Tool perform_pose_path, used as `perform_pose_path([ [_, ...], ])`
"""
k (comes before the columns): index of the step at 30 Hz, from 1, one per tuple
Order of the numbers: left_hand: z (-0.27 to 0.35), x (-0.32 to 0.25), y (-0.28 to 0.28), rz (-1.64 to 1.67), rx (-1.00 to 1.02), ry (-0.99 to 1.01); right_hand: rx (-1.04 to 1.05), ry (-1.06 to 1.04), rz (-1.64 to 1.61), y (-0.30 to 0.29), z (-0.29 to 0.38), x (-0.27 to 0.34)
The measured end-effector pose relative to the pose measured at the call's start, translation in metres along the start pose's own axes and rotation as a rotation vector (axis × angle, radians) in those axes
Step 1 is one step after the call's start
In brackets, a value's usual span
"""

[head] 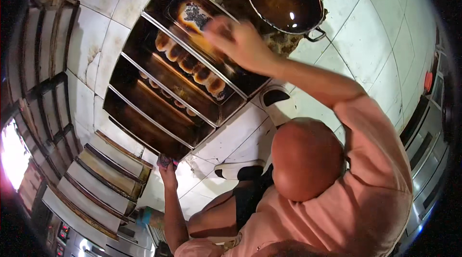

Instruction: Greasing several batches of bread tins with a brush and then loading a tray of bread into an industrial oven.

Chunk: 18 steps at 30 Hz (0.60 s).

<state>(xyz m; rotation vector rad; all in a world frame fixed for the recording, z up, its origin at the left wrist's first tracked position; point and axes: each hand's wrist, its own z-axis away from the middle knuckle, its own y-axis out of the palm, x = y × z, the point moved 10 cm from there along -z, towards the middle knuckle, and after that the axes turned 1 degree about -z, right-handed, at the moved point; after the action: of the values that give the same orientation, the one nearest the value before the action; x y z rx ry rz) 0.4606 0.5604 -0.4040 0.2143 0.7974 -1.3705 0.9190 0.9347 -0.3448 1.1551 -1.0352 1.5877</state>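
Observation:
Several dark metal baking trays [169, 112] lie overlapping on the tiled floor, with bright rims. My right hand [236, 40], blurred, is over the uppermost tray [249, 76], beside its scorched, pale patch [195, 15]; whether it holds anything cannot be told. A row of round browned pieces [191, 67] shows in the tray below, and smaller round pieces [166, 92] show in the one after. My left hand [168, 175] grips a dark bunched cloth [166, 162] at the near corner of the lowest tray. A large round pan [285, 0] of dark, shiny liquid stands beyond my right hand.
Wood-edged racks or frames [104, 177] stand along the left side. The pan's loop handle [316, 35] points towards me, and stained matter lies around its base. My shoes [240, 170] are on the white floor tiles [364, 29]. Metal appliances [426, 148] line the right edge.

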Motion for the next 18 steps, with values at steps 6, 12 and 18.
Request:
perform_pose_path([
  [6, 0.003, -0.005, -0.01, -0.069, -0.028, -0.024, -0.018, -0.119, 0.162, 0.022, -0.046, -0.006],
  [12, 0.001, -0.004, -0.003, 0.025, -0.003, 0.045, 0.078, -0.004, 0.272, -0.011, 0.034, -0.009],
  [18, -0.006, -0.004, -0.001, -0.064, -0.004, -0.012, -0.119, -0.118, 0.076, 0.007, -0.109, 0.022],
])
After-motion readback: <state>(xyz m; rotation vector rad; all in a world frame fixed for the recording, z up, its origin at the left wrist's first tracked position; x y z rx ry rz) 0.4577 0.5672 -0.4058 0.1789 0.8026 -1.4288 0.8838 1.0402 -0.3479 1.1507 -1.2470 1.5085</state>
